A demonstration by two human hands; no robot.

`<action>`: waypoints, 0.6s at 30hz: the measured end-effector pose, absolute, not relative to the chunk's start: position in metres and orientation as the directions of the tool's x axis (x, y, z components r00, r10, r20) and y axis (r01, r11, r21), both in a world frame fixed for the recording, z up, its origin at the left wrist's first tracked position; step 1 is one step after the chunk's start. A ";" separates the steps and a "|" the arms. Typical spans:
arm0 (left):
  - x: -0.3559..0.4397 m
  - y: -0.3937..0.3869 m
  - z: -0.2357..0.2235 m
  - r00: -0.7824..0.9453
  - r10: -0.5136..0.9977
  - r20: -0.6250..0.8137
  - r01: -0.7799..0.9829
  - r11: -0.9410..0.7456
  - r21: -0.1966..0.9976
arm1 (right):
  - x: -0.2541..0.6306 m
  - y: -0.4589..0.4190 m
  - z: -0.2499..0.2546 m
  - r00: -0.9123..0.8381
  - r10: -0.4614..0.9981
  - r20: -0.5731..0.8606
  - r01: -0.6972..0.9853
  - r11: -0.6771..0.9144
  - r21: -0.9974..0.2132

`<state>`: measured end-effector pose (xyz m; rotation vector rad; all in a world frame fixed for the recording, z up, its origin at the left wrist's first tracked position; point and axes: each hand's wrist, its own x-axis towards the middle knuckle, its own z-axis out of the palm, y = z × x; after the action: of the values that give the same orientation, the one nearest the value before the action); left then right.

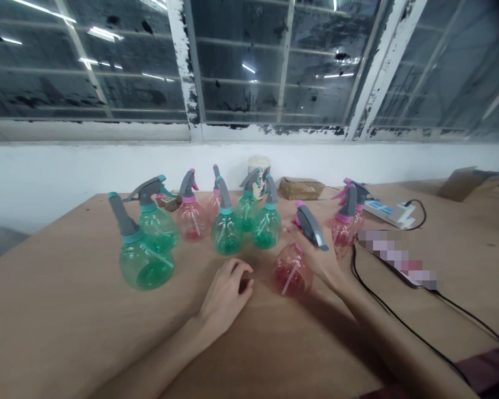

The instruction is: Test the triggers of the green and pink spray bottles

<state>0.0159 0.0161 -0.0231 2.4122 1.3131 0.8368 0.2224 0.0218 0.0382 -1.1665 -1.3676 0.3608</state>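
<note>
My right hand (318, 256) grips a pink spray bottle (291, 272) by its neck, under the grey and pink spray head. The bottle leans a little, and some of my fingers are hidden behind it. Loosely curled, my left hand (228, 291) rests over the table with a gap between thumb and fingers and nothing in it. Just beyond it are green spray bottles (227, 235) with grey and teal heads. Another green spray bottle (146, 263) stands to the left. Further pink spray bottles (191, 221) are at the back and to the right.
A brown cardboard box (301, 188) and a whitish tub (258, 166) stand by the wall. On the right are a white power strip (391, 213), a pixelated flat device (397, 260) and black cables (382, 302). Another cardboard piece (463, 182) lies far right. Barred windows (274, 61) rise behind.
</note>
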 end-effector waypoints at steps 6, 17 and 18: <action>0.015 0.017 -0.024 0.423 0.830 0.363 0.674 -0.556 0.486 | 0.223 0.020 0.038 0.210 0.810 0.547 0.399 0.440 -0.804; 0.017 0.010 -0.021 0.446 0.823 0.351 0.673 -0.567 0.475 | 0.231 0.037 0.032 0.319 0.749 0.581 0.413 0.442 -0.796; 0.017 0.010 -0.021 0.451 0.821 0.351 0.671 -0.571 0.473 | 0.233 0.041 0.032 0.332 0.742 0.582 0.425 0.433 -0.795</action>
<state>0.0171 0.0098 -0.0211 2.4379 1.2851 0.8093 0.2334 0.0407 0.0320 -1.1839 -1.2912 0.2877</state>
